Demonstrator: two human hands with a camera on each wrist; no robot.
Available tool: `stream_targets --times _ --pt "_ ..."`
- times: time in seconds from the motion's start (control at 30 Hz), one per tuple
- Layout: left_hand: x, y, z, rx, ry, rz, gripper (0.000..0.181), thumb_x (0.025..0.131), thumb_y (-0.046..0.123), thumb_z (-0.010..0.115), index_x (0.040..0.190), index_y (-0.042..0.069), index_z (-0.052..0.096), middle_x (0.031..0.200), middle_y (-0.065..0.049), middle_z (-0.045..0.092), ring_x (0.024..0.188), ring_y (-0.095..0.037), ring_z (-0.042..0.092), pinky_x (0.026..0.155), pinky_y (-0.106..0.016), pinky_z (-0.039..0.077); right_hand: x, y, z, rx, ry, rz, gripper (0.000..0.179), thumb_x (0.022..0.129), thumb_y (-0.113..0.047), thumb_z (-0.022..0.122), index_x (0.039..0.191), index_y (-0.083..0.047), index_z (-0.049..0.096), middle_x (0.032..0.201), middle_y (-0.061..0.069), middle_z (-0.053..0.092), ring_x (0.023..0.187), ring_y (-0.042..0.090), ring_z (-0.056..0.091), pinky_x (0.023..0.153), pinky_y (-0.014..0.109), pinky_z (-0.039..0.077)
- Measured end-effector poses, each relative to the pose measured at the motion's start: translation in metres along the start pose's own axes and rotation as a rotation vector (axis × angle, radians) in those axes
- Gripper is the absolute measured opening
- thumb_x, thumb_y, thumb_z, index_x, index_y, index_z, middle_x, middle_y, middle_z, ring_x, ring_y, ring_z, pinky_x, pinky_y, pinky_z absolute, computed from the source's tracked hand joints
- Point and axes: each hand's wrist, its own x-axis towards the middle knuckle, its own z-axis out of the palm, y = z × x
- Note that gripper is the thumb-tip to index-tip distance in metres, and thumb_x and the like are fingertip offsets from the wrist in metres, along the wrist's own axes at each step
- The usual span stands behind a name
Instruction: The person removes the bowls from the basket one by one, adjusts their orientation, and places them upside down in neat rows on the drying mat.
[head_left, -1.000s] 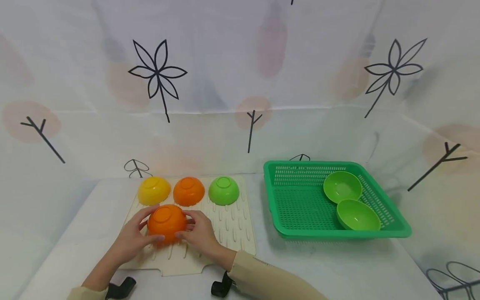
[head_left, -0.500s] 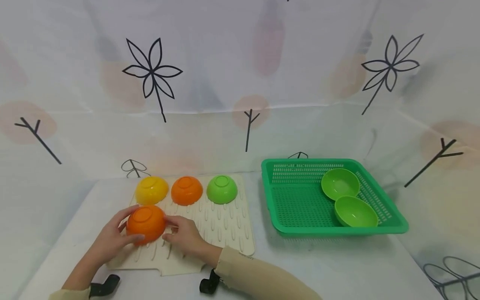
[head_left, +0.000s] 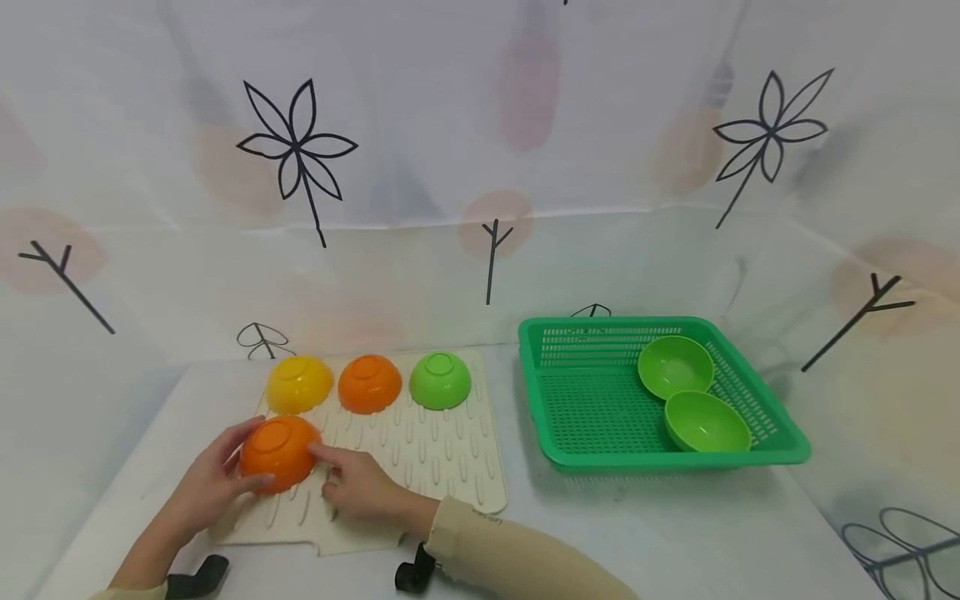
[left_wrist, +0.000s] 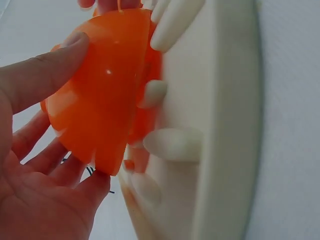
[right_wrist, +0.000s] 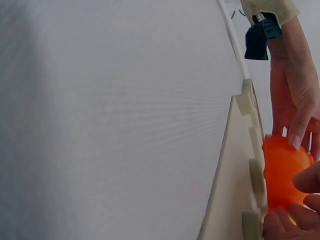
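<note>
An upside-down orange bowl sits at the front left of a cream drying board with raised pegs. My left hand grips its left side, thumb on the front of the wall. In the left wrist view the fingers curve around the bowl, its rim against the pegs. From the other side, my right hand touches the bowl with an extended index finger, the thumb lower and apart from it. Behind stand upturned yellow, orange and green bowls in a row.
A green perforated basket stands to the right on the white table. It holds two green bowls, one behind and one in front, openings upward. A printed cloth hangs behind the table.
Both hands have shifted the front orange bowl left on the board, to just in front of the yellow one. My right thumb has come away from the bowl.
</note>
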Motion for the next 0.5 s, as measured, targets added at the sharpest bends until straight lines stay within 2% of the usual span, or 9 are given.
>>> stream_targets --times 0.17,0.37,0.5 --pt "0.001 0.003 -0.001 -0.027 0.009 0.016 0.086 0.082 0.018 0.083 0.148 0.001 0.032 0.156 -0.027 0.027 0.142 -0.049 0.024 0.107 -0.067 0.027 -0.001 0.001 -0.001 0.008 0.022 -0.021 0.06 0.092 -0.001 0.06 0.149 -0.017 0.048 0.148 -0.012 0.046 0.129 0.001 0.046 0.101 0.018 0.043" --pt "0.003 0.0 0.001 -0.029 -0.025 -0.03 0.097 0.081 0.021 0.083 0.155 0.001 0.023 0.157 -0.029 0.023 0.143 -0.05 0.019 0.107 -0.069 0.026 -0.006 0.0 -0.006 0.056 0.062 -0.003 0.054 0.093 0.0 0.06 0.145 -0.017 0.053 0.143 -0.009 0.054 0.125 0.003 0.052 0.098 0.018 0.046" --pt "0.003 -0.003 0.001 -0.025 -0.03 -0.034 0.096 0.081 0.019 0.083 0.155 0.002 0.024 0.157 -0.029 0.023 0.142 -0.05 0.019 0.106 -0.069 0.027 -0.012 -0.007 -0.019 0.096 0.106 -0.014 0.05 0.095 0.0 0.058 0.142 -0.014 0.056 0.139 -0.002 0.058 0.122 0.007 0.056 0.096 0.02 0.048"
